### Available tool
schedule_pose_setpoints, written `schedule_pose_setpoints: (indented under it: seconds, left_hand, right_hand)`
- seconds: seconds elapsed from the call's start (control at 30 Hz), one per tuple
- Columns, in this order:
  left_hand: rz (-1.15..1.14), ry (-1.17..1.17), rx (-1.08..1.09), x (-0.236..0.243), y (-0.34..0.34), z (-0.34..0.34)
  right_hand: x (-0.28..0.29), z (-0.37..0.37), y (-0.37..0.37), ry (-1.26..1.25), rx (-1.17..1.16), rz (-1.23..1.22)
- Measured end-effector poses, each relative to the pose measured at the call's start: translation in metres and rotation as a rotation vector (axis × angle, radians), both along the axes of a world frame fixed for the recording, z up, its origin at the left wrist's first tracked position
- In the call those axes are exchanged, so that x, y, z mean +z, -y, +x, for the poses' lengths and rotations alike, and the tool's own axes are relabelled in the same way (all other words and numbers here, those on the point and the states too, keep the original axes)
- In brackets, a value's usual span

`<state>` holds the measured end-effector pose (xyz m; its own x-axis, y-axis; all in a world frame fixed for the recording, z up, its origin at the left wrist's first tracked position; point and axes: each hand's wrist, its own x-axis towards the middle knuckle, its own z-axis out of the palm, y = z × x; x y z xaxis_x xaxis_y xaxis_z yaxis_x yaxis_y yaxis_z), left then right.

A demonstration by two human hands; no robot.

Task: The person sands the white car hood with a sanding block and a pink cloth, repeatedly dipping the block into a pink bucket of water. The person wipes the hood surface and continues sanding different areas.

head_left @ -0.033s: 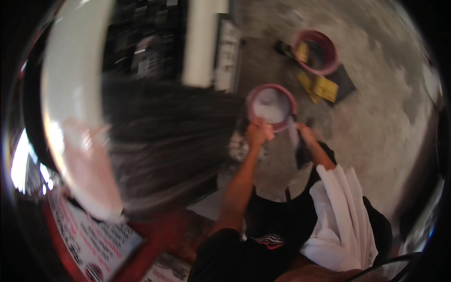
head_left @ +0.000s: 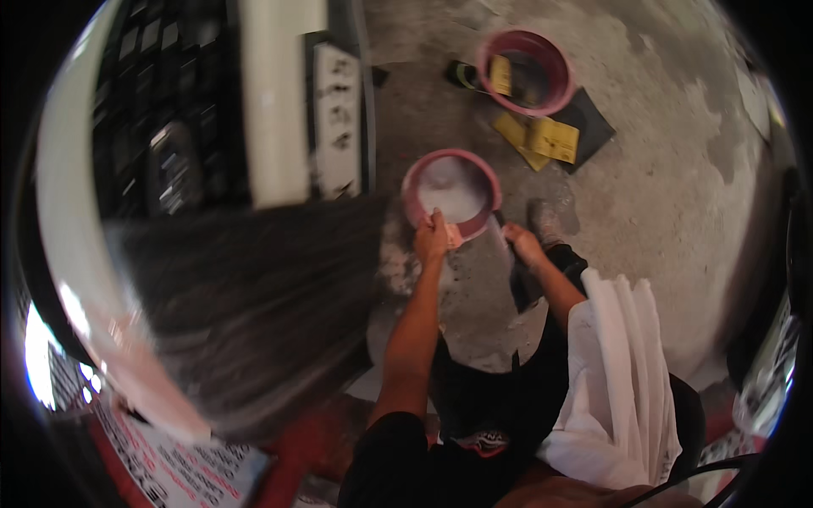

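A pink bucket (head_left: pixel 412 188) with whitish, sudsy liquid stands on the concrete in front of me. My left hand (head_left: pixel 432 239) grips its near rim, thumb over the edge. A small pale-orange piece (head_left: pixel 455 236) shows beside those fingers; whether it is held or stuck to the bucket I cannot tell. Just right of the bucket, my right hand (head_left: pixel 527 245) is closed on a dark, thin flat sheet (head_left: pixel 525 289) hanging down beside it. Some of its fingers are hidden. A white cloth (head_left: pixel 622 372) drapes over my right leg.
A white car front with black grille (head_left: pixel 174 169) and number plate (head_left: pixel 337 118) stands close on the left. Ahead right are a second pink bucket (head_left: pixel 566 74), yellow packets (head_left: pixel 555 140), a dark sheet (head_left: pixel 597 127) and a dark green-banded object (head_left: pixel 462 74). Printed boards (head_left: pixel 178 466) lie lower left.
My view has swung, so the buckets and car sit further left in the picture. Both hands keep their places by the near bucket, still closed. The picture is less blurred.
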<state>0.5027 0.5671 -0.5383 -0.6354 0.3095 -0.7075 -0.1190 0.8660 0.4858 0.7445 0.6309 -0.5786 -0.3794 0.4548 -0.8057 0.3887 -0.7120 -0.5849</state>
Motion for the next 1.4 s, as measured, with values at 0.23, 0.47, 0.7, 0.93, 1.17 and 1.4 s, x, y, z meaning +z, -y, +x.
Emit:
schedule_pose_setpoints:
  seconds: [0.23, 0.47, 0.7, 0.93, 1.17, 1.4]
  left_hand:
    - [-0.030, -0.391, -0.381, -0.237, -0.070, 0.000]
    - [-0.137, -0.383, -0.668, -0.381, -0.057, 0.031]
    - [-0.126, 0.235, -0.486, -0.340, -0.093, 0.034]
    - [0.784, 1.093, 0.592, -0.049, -0.010, -0.016]
    - [1.325, 1.157, 0.514, 0.275, -0.028, -0.089]
    - [0.939, -0.537, 0.140, 0.551, 0.033, -0.212]
  right_hand:
    - [-0.039, 0.029, -0.027, 0.101, -0.196, -0.104]
    - [0.000, 0.011, -0.046, -0.027, -0.034, 0.213]
    - [-0.023, 0.039, -0.056, -0.092, -0.093, -0.018]
    - [-0.061, 0.053, -0.062, -0.109, -0.273, -0.063]
    - [0.023, 0.033, -0.097, -0.449, -0.174, -0.056]
    - [0.084, -0.018, -0.152, -0.292, -0.049, 0.270]
